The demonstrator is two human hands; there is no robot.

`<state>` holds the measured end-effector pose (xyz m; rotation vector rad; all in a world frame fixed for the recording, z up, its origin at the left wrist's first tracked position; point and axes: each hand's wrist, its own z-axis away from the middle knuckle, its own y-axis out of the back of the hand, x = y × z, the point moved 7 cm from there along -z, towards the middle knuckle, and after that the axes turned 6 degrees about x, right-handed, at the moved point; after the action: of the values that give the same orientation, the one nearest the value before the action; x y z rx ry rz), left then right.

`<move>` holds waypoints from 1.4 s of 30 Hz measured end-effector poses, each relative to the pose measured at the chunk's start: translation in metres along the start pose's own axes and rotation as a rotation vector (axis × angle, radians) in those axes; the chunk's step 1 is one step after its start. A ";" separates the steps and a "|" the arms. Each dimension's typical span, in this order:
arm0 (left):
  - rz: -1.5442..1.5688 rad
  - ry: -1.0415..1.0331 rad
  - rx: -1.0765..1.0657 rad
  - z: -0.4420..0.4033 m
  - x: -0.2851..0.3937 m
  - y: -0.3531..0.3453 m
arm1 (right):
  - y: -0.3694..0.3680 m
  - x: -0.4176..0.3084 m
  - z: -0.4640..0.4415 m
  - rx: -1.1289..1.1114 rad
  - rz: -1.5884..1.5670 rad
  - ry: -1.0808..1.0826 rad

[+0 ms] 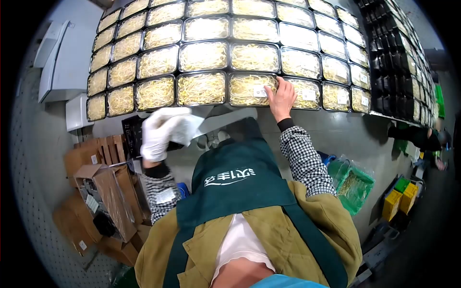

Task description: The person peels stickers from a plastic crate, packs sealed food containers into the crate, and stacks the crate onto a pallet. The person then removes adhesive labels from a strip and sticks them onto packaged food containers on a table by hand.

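bench view, looking down past my green apron [237, 177]. rows of black trays [200, 89] filled with bean sprouts lie side by side under shiny clear film, glare washing out several of the farther ones.

my right hand [282, 98], bare, is over the nearest row, at the seam between the fifth tray from the left and the sixth. fingers partly open and slightly curled, thumb apart from the rest, tips pointing down at the tray edges. the thumb is just beside a white label [260, 91] on the fifth tray; i cannot tell whether any fingertip presses on the film, and i see nothing gripped.

my left hand [165, 132], in a white glove, hangs on the near side of the row, apart from the trays. fingers look mostly closed, with a thin white slip [196, 126] sticking out toward the right. the glove is blurred, so the exact pinch is hidden.

more white labels show on the sixth, seventh and eighth trays of the near row. past them, on the right, stand tall stacks of trays [389, 72]. on the floor, lower left, cardboard boxes [103, 192]; to the right, a green crate [355, 189] and yellow crates [399, 201]. another person [422, 138] in dark clothing is at the far right.
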<state>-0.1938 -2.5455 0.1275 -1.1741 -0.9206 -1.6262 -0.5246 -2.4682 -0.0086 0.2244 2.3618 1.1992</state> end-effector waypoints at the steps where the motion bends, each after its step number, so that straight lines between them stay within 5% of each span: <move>1: -0.039 -0.007 -0.020 -0.008 -0.017 -0.018 | 0.001 0.002 0.002 -0.113 -0.271 -0.183; 3: -0.122 -0.158 -0.033 -0.023 -0.057 -0.051 | 0.005 -0.013 0.020 -0.345 -0.826 -0.539; 5: -0.240 -0.210 0.102 -0.025 -0.068 -0.081 | 0.052 -0.085 0.024 -0.737 -1.173 -0.574; 7: -0.310 -0.137 -0.087 -0.037 -0.077 -0.115 | 0.070 -0.098 0.036 -0.774 -1.171 -0.719; 9: -0.227 -0.410 -0.300 -0.030 -0.047 -0.134 | 0.067 -0.069 0.011 -0.572 -1.107 -0.679; 11: -0.143 -0.294 -0.521 -0.032 -0.052 -0.133 | 0.035 -0.019 -0.026 -0.373 -1.083 -0.631; 12: -0.093 -0.210 -0.610 -0.033 -0.053 -0.130 | 0.022 0.000 -0.057 -0.335 -0.779 -0.449; 13: 0.092 0.009 -0.567 -0.034 -0.066 -0.121 | 0.001 0.020 -0.078 -0.359 -0.381 -0.311; 14: 0.085 0.000 -0.547 -0.036 -0.062 -0.116 | -0.014 0.020 -0.094 -0.195 -0.344 -0.085; 17: 0.169 0.102 -0.457 -0.039 -0.047 -0.103 | -0.066 0.000 -0.112 -0.186 -0.099 0.175; 25: 0.123 0.021 -0.227 -0.074 -0.049 -0.099 | -0.082 0.004 -0.093 -0.049 0.017 0.129; 27: -0.085 -0.008 -0.123 -0.093 -0.069 -0.100 | -0.069 0.003 -0.082 -0.030 -0.097 -0.002; 28: -0.157 -0.117 0.014 -0.100 -0.080 -0.098 | -0.078 0.005 -0.068 -0.361 -0.545 -0.455; 30: -0.794 -0.646 0.014 -0.109 -0.062 -0.122 | -0.056 -0.048 -0.047 -0.787 -1.156 -0.546; 31: -0.955 -0.714 -0.077 -0.102 -0.008 -0.145 | -0.045 -0.063 -0.035 -0.754 -1.313 -0.601; 32: -0.452 -0.358 -0.025 -0.123 -0.046 -0.136 | -0.018 -0.075 -0.044 -0.678 -1.136 -0.487; 33: 0.014 0.036 0.001 -0.135 -0.093 -0.129 | -0.014 -0.074 -0.041 -0.649 -1.275 -0.592; 35: 0.059 -0.084 -0.156 -0.135 -0.070 -0.153 | -0.010 -0.050 -0.054 -0.587 -1.276 -0.665; 37: 0.077 0.097 -0.420 -0.119 -0.056 -0.171 | -0.013 -0.010 -0.075 -0.493 -1.037 -0.596; 39: -0.050 0.028 -0.663 -0.105 -0.027 -0.156 | -0.013 0.049 -0.117 -0.198 -1.122 -0.771; 41: 0.039 -0.389 -0.635 -0.103 0.001 -0.101 | 0.017 0.090 -0.160 -0.261 -0.843 -0.799; 42: 0.279 -0.312 -0.400 -0.104 -0.007 -0.062 | -0.004 0.123 -0.170 -0.116 -0.782 -0.595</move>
<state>-0.2818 -2.6198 0.0886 -1.7863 -0.5925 -1.4587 -0.7142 -2.5493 0.0310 -0.3211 1.5997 0.7343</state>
